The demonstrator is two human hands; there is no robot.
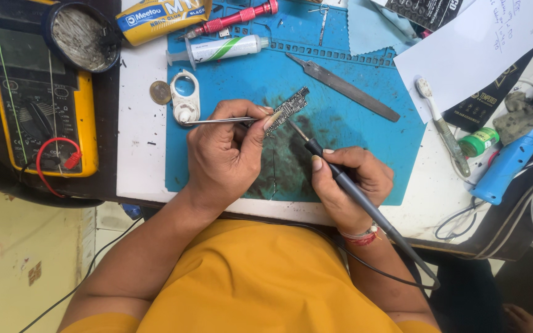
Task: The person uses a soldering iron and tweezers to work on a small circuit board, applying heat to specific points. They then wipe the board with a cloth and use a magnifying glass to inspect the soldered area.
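Tweezers (217, 121) sit pinched in your left hand (226, 154), their tips clamping the narrow circuit board (288, 108) just above the stained middle of the blue mat (353, 129). The board's long axis runs diagonally, rising up and to the right. Your right hand (350, 182) is closed pen-style around the soldering iron (340, 179), lower right of the board; its tip points up-left, almost touching the board's lower edge. The left hand is nearer.

On the counter (140, 132) lies a work mat (371, 132); a circuit board (288, 108) sits on it, a multimeter (38, 105) to its left, a toothbrush (442, 129) to its right.
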